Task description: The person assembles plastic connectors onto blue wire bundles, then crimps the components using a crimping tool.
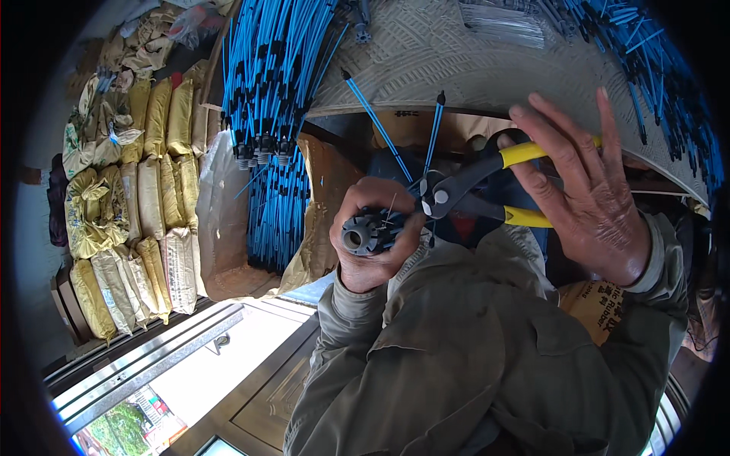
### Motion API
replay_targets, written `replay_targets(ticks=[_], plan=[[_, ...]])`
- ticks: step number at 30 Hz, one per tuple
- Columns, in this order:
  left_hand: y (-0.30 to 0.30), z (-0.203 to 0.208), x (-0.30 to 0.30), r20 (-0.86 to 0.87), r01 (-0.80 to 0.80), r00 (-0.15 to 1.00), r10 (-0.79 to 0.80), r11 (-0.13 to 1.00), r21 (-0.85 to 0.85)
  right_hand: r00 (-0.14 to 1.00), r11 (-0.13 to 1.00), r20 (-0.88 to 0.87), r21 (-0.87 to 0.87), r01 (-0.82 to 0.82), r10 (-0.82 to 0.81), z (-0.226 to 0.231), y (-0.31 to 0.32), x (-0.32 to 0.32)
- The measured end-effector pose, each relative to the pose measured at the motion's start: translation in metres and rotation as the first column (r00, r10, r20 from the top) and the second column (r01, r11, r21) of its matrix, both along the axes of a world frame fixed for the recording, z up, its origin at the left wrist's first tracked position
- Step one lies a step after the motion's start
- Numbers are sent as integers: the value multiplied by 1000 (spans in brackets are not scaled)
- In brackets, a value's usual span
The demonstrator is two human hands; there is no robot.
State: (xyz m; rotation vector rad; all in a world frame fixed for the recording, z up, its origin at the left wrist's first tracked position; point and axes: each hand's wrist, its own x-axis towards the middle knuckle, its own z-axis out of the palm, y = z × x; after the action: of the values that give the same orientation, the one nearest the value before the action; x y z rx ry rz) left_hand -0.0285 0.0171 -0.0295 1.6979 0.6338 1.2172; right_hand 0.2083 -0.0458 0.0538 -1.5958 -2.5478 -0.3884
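My left hand (365,266) is wrapped round a black ribbed plastic fitting (389,220) with a round hollow end facing up. From behind it two thin blue rods with black tips stick out, a left rod (378,128) and a right rod (436,131), splayed apart. My right hand (589,197) holds end-cutting pliers (464,190) with yellow grips, its fingers spread wide across the parted handles. The pliers' head lies close beside the fitting and the left fingertips. Whether the jaws touch anything cannot be made out.
A thick bundle of blue rods (270,68) stands at the upper left, above a lined carton (220,228) holding more. Another heap of blue rods (669,68) lies on the grey worktop (456,68). Filled sacks (152,197) are stacked at far left.
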Motion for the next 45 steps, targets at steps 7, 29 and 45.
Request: replay_targets(ticks=[7, 29, 45], plan=[[1, -2, 5, -16, -7, 1000, 7, 1000, 2, 993, 1000, -119, 4, -27, 27, -1, 2, -11], [3, 7, -1, -58, -10, 998, 8, 999, -35, 992, 597, -68, 802, -8, 105, -67, 54, -22], [-8, 8, -8, 13, 98, 995, -97, 988, -119, 843, 699, -460, -504, -507, 280, 2, 31, 27]])
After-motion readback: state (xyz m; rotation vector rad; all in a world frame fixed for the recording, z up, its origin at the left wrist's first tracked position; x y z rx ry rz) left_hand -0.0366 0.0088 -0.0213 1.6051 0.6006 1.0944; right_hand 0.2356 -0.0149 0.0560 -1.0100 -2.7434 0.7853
